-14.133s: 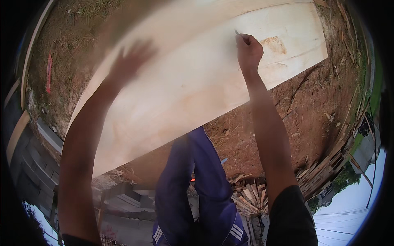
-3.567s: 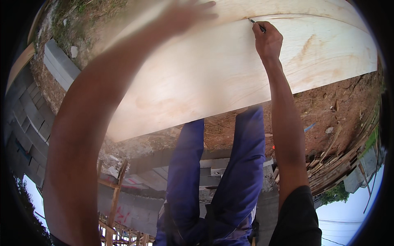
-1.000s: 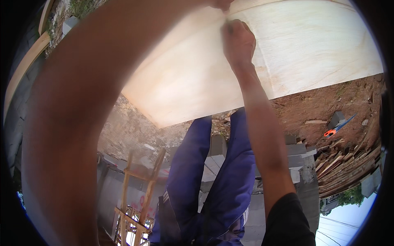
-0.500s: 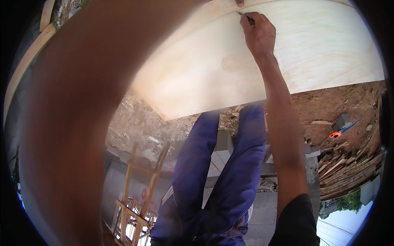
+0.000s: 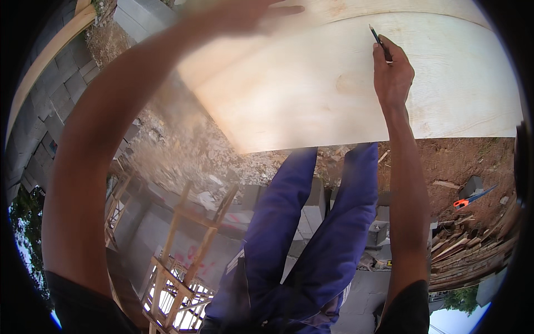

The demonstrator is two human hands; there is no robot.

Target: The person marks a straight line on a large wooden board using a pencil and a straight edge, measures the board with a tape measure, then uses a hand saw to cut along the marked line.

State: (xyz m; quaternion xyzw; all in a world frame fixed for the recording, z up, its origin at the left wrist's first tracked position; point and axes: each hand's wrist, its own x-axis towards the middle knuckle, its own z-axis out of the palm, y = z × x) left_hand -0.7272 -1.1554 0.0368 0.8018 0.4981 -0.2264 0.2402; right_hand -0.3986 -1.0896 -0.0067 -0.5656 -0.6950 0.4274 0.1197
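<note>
A large pale plywood sheet [image 5: 300, 83] stretches out in front of my legs. In my right hand [image 5: 396, 75] is a dark pencil [image 5: 374, 33], gripped between thumb and fingers with its pale tip pointing up and away from me. That hand is over the right half of the sheet; whether the tip touches the wood I cannot tell. My left hand [image 5: 245, 15], smeared by motion, is over the far left part of the sheet with its fingers stretched out and nothing visible in them. A thin dark curved line or seam crosses the far part of the wood.
A handsaw [image 5: 473, 198] with an orange handle lies on the reddish soil to the right, by a grey block. Below it is a pile of wood strips [image 5: 473, 250]. A wooden frame [image 5: 181, 267] stands lower left. Grey blocks [image 5: 61, 89] line the left side.
My right hand has moved right and nearer with the pencil, away from the curved line. My left arm has swung away from close in front of the view, and its hand has shifted left.
</note>
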